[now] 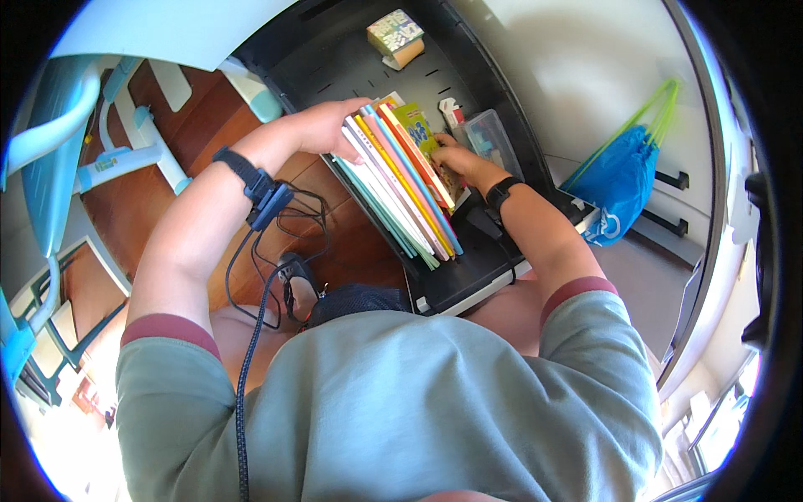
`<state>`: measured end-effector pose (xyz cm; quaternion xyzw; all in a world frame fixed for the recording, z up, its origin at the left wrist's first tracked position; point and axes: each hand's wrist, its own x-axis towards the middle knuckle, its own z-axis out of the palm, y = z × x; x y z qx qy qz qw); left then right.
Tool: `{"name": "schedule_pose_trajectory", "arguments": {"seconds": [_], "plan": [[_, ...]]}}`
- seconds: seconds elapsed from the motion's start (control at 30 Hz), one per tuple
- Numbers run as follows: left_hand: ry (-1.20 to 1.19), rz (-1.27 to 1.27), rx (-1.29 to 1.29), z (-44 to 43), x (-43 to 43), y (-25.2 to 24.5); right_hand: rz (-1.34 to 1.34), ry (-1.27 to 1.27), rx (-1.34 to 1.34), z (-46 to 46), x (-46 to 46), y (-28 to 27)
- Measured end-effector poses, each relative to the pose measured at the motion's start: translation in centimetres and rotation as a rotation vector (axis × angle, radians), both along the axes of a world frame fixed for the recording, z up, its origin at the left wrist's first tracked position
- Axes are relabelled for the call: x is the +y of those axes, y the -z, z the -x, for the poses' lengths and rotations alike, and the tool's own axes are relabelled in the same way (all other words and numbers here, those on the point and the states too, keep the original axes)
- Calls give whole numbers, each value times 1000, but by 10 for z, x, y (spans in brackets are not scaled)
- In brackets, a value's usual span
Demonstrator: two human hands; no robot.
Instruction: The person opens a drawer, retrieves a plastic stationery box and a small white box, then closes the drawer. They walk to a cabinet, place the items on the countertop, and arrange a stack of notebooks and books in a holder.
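Observation:
A row of thin books [408,185] stands on edge, slightly tilted, along the left side of a black plastic bin [326,47]. My left hand [342,128] clasps the far left end of the row, its thumb lying along the white books. On the row's other side, my right hand [457,158] has its fingers curled against a green-covered book [414,125]. Part of that hand's grip is hidden by the books. Right of it lies a clear plastic case [492,141] with small items inside. A small white-and-red box [450,113] sits just beyond the hand.
A patterned box [395,34] lies at the bin's far end. Loose black cables [307,213] trail over the wooden floor [351,232] at left. A blue drawstring bag [621,182] hangs beside white drawers [680,201] at right. Pale blue-and-white furniture legs [147,147] stand at left.

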<state>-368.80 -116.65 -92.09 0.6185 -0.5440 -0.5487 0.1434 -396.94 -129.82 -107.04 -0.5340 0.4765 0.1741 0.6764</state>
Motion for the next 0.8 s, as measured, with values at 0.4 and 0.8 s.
{"name": "schedule_pose_trajectory", "arguments": {"seconds": [0.4,0.8], "plan": [[-87,-57,-24,7,6,-9,527,-294,87,-15,9,4],[-121,-61,-14,13,7,-16,181,-187,98,-16,0,3]]}}
